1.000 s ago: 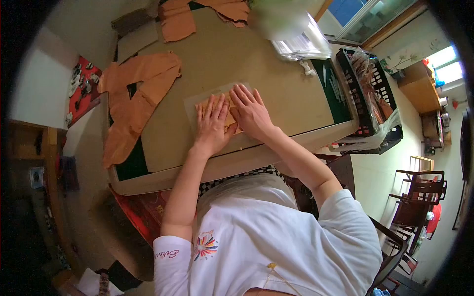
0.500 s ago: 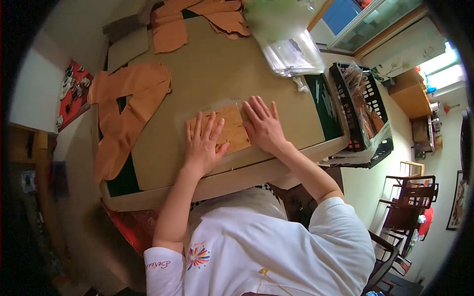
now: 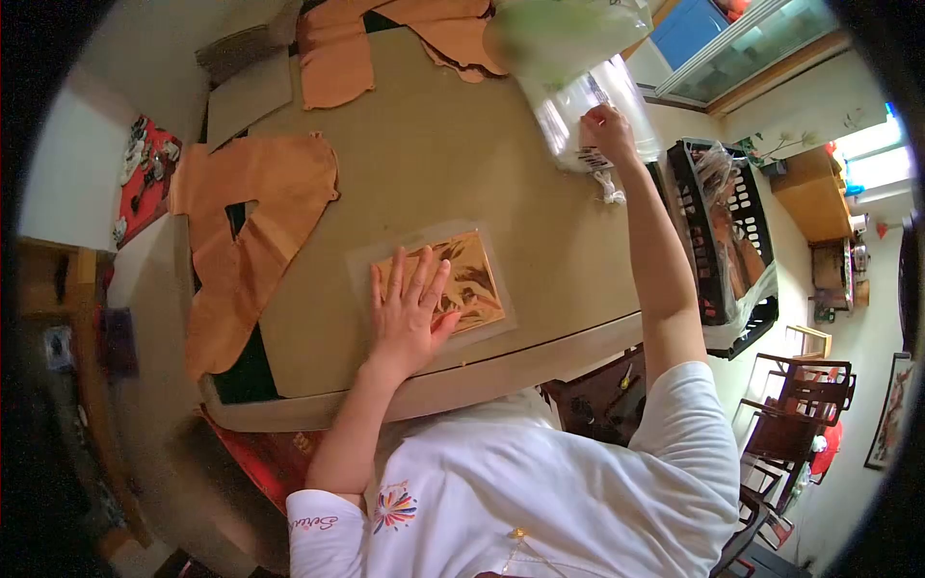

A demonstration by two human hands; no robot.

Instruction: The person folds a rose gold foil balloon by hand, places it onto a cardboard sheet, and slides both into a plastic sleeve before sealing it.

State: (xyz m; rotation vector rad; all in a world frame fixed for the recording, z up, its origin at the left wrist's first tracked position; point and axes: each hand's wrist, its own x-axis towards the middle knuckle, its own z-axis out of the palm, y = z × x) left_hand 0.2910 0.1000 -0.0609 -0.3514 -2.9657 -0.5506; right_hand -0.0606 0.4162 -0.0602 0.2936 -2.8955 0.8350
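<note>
My left hand (image 3: 409, 313) lies flat with fingers spread on a square tan piece (image 3: 472, 275) with dark streaks or reflections across it. Clear plastic film (image 3: 506, 323) borders this piece on the cardboard-covered table. Away at the far right, my right hand (image 3: 609, 133) reaches over a stack of clear plastic sheets or bags (image 3: 559, 120). Its fingers are curled and pinched at the top of the stack. How much plastic they grip is too small to see.
Cut orange-brown leather pieces (image 3: 279, 226) lie on the left, with more leather (image 3: 335, 72) at the back. A white cord (image 3: 609, 188) rests beside the plastic stack. Right of the table stands a black crate (image 3: 718, 241). A grey board (image 3: 251, 96) sits back left.
My right hand has left the edge of the square piece and moved far right to the plastic stack, its fingers now curled. My left hand stays flat on the piece.
</note>
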